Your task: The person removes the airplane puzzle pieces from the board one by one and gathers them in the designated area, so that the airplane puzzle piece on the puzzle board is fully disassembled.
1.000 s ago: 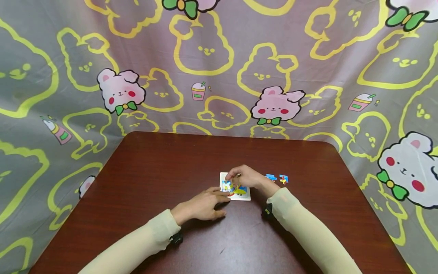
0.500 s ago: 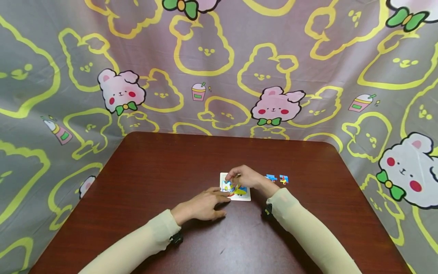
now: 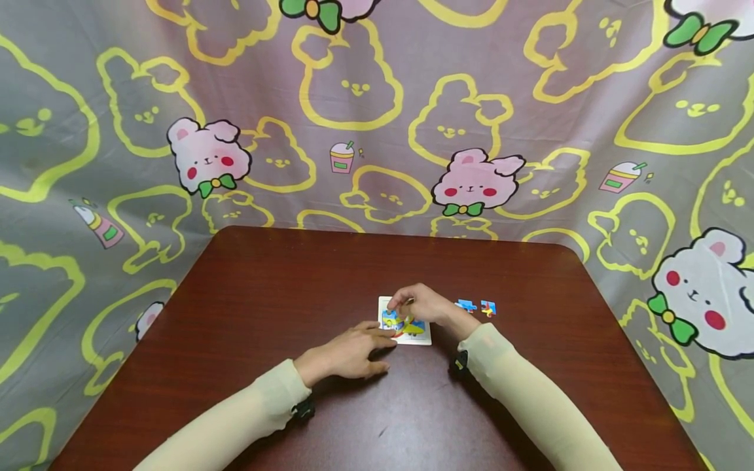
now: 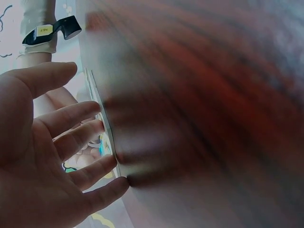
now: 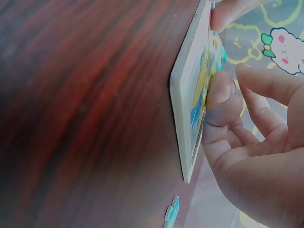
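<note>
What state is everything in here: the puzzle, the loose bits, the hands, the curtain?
Board: flat on the table, picture up, partly covered by hands
Inner loose piece: flat, coloured side up, off the board
Outer loose piece: likewise
Left hand: fingers spread, touching the board
Right hand: fingers bent over the board; grip unclear
Curtain: hanging, slightly creased

Your head view is bright, glare on the near table point(image 3: 412, 405); your left wrist view is hazy, table blurred, shadows beside your fingertips point(image 4: 121, 185).
</note>
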The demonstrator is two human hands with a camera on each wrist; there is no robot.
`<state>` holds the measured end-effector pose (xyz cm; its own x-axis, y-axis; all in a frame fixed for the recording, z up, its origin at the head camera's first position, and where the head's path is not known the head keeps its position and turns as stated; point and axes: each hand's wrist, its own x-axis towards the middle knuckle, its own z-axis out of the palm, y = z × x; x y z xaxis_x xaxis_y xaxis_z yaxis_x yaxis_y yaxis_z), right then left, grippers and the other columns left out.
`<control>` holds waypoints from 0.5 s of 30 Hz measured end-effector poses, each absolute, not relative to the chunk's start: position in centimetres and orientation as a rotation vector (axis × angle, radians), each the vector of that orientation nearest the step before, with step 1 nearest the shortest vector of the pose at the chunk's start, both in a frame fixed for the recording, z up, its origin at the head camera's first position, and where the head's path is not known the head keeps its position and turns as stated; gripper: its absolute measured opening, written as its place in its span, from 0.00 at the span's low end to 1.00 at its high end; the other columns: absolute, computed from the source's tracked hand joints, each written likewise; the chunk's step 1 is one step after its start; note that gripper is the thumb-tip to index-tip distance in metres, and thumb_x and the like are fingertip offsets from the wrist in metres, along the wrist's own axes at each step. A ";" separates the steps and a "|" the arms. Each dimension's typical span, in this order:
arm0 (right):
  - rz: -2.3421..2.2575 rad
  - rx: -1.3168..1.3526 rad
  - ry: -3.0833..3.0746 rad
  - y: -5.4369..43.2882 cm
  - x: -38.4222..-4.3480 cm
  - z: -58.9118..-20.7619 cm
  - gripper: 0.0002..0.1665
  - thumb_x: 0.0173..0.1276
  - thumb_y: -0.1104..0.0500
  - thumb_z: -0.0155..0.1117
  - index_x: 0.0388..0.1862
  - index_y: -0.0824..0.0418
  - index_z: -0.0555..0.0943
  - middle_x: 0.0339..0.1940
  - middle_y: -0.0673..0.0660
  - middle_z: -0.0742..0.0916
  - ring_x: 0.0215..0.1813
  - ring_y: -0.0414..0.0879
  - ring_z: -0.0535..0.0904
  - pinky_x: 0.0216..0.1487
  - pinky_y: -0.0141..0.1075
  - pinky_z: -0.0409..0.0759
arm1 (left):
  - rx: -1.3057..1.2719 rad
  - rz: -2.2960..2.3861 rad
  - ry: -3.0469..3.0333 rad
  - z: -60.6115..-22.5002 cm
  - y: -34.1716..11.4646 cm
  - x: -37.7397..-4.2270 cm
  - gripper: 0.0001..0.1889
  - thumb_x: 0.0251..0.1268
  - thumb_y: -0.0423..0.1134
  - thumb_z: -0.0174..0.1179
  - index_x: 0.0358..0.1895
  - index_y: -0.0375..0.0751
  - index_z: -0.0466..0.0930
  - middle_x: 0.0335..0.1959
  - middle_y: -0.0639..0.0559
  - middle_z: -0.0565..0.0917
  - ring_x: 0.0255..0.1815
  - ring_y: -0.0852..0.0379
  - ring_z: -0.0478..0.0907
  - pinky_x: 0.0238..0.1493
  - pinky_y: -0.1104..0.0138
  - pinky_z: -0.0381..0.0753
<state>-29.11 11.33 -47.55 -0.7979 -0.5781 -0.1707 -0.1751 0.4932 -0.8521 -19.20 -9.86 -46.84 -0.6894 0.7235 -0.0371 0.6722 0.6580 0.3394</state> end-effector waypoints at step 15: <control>-1.248 -0.578 2.290 11.3 -29.2 -47.4 0.13 0.62 0.71 0.60 0.43 0.64 0.86 0.41 0.60 0.89 0.35 0.43 0.79 0.29 0.32 0.76 | 1.128 0.447 2.698 -46.9 -9.8 -19.3 0.26 0.66 0.48 0.62 0.65 0.44 0.78 0.72 0.52 0.73 0.75 0.41 0.65 0.73 0.48 0.67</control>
